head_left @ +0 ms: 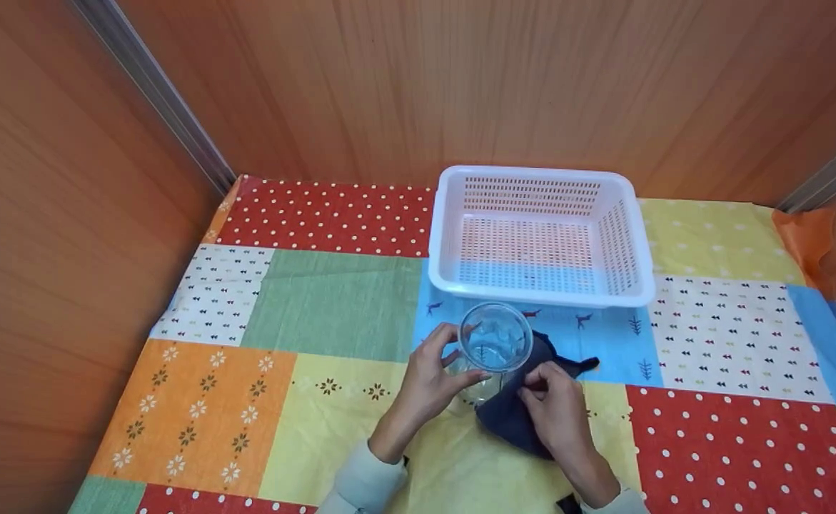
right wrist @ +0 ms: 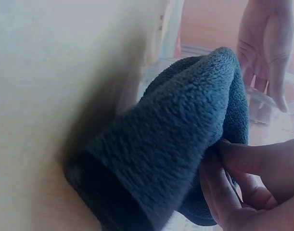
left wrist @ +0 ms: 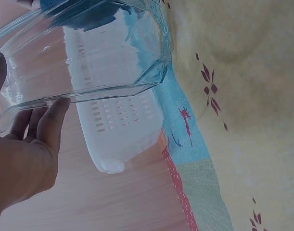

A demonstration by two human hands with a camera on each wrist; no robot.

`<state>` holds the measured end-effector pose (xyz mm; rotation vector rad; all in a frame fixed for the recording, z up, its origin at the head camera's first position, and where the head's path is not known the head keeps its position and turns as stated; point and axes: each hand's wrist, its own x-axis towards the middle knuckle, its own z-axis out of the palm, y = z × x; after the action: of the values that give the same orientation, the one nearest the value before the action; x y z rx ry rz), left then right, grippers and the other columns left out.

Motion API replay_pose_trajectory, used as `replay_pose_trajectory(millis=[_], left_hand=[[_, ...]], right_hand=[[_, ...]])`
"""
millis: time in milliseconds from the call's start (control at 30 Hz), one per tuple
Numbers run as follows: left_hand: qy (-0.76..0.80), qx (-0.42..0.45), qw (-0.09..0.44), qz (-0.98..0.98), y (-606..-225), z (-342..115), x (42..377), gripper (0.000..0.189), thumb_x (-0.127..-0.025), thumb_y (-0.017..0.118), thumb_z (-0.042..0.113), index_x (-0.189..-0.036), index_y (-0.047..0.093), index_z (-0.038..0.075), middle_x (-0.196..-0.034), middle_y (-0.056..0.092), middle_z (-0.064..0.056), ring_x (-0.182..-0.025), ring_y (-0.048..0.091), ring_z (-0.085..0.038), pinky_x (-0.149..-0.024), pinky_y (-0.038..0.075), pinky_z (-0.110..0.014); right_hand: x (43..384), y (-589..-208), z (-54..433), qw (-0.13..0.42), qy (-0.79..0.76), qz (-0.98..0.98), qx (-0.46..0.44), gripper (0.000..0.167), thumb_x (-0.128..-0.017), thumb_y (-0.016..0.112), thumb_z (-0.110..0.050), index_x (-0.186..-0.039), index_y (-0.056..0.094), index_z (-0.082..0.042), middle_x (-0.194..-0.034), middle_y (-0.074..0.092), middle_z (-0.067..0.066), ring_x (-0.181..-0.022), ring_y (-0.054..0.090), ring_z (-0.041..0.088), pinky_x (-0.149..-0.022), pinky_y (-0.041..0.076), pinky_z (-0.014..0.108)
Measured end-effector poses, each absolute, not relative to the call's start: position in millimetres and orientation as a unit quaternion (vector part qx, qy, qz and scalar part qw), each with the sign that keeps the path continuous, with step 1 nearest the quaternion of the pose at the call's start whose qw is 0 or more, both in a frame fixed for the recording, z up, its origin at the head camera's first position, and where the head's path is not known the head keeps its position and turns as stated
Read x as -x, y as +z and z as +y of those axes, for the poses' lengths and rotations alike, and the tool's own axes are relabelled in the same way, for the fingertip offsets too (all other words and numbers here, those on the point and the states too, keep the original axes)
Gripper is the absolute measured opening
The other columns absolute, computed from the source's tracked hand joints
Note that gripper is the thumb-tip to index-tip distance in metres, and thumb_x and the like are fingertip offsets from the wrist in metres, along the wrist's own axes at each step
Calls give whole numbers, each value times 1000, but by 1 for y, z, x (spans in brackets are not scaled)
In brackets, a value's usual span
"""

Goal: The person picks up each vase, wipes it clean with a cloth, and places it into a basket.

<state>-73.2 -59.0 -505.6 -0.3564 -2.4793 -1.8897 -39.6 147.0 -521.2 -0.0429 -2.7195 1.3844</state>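
Observation:
A clear glass jar point(head_left: 495, 339) stands upright in front of the basket, its round mouth facing up in the head view. My left hand point(head_left: 428, 371) grips it near the rim, thumb on the near side and fingers on the far side. In the left wrist view the glass jar point(left wrist: 89, 62) shows faceted lower edges. My right hand point(head_left: 555, 410) pinches a dark blue-grey fleecy cloth point(head_left: 507, 421) against the jar's right side. The cloth point(right wrist: 161, 120) hangs in folds in the right wrist view, thumb and fingers closed on its edge.
A white perforated plastic basket point(head_left: 453, 282) sits just beyond the jar. A patchwork-print tablecloth point(head_left: 339, 303) covers the table. Wood-grain panels point(head_left: 418, 93) rise behind the table and at both sides.

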Motion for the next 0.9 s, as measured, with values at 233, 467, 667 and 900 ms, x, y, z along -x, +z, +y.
replay_pose_trajectory(millis=[233,467,667,900], left_hand=[[-607,112,-1,-787,-507,-58,72,47,-79,94,9,-117,66,8,-121,66,-4,-123,64,-29,-99,60,-40],[-609,112,-1,-785,-508,-59,72,48,-79,94,9,-118,67,9,-121,66,-4,-123,64,-28,-99,60,-41],[-608,112,-2,-786,-507,-59,72,49,-79,94,9,-120,67,9,-122,67,-4,-123,64,-28,-99,59,-43],[-599,111,2,-793,-506,-59,72,52,-78,94,8,-123,67,9,-123,67,-5,-124,64,-28,-98,60,-42]], right_hand=[[41,-531,151,28,425,-905,9,24,-81,82,14,-81,66,-5,-87,65,5,-85,72,24,-72,64,35],[43,-538,153,17,413,-910,5,26,-80,82,14,-79,65,-6,-84,65,3,-83,70,21,-70,62,33],[41,-539,152,30,435,-900,17,23,-80,81,13,-81,68,-5,-86,68,5,-84,74,24,-74,65,38],[38,-532,149,65,474,-878,22,22,-81,80,16,-83,69,-4,-87,68,7,-86,76,27,-76,65,33]])
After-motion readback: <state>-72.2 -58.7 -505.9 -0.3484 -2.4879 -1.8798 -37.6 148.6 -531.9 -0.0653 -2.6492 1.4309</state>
